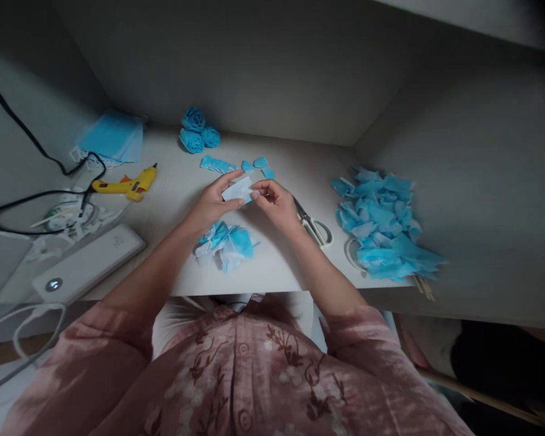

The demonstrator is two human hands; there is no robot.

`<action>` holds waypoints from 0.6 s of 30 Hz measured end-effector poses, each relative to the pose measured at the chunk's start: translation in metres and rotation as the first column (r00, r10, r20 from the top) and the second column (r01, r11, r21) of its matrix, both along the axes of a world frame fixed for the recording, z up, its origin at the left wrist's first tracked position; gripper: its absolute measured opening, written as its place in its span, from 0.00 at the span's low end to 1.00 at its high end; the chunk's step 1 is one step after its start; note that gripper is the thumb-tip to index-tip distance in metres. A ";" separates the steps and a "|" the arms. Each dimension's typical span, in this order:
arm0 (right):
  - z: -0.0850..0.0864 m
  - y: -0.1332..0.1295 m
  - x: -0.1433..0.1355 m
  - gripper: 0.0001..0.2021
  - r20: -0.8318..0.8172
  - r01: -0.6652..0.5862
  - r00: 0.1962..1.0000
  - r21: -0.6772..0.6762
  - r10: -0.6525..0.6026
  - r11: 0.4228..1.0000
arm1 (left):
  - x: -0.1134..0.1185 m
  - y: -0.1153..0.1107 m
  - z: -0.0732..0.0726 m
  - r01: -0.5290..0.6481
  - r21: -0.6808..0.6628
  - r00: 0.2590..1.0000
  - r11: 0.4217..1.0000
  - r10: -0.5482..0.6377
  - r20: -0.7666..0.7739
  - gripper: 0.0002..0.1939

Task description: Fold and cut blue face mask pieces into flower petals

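A small pale blue-white piece of material [237, 191] is held up over the middle of the table. My left hand [215, 197] pinches it between thumb and fingers on its left side. On its right edge, the thumb and fingers of my right hand [275, 201] are closed. Just beyond my hands lie a folded blue strip [217, 164] and several small blue cut pieces [260, 162]. Nearer my body is a loose heap of blue and white scraps [229, 242]. Scissors [315, 227] with pale handles lie beside my right hand, partly hidden by it.
Three blue rosettes [193, 140] sit at the back. On the left are blue masks [112, 136], a yellow glue gun [134, 183] with a black cord, white scraps, and a white power bank [91, 260]. A large blue pile [384, 221] and a tape-like ring [352, 257] are right.
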State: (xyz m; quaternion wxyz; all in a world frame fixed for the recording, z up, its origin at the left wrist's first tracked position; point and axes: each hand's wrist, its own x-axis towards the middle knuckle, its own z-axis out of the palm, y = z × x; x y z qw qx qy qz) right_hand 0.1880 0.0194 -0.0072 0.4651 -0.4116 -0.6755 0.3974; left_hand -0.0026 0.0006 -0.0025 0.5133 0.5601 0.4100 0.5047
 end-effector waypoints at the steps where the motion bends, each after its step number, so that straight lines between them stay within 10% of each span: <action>1: 0.000 0.000 0.000 0.16 0.002 -0.003 1.000 -0.003 0.003 1.000 | 0.000 0.000 0.000 -0.001 0.002 1.000 1.000 0.001 -0.011 0.41; 12: -0.004 0.000 0.000 0.17 0.030 -0.030 0.999 -0.027 0.031 0.999 | -0.001 0.002 -0.001 -0.027 0.000 1.000 1.000 0.027 -0.001 0.42; 18: -0.007 -0.001 0.002 0.19 0.437 0.046 0.898 0.026 -0.053 0.999 | -0.012 0.017 -0.015 -0.234 0.052 0.969 0.971 0.237 -0.063 0.35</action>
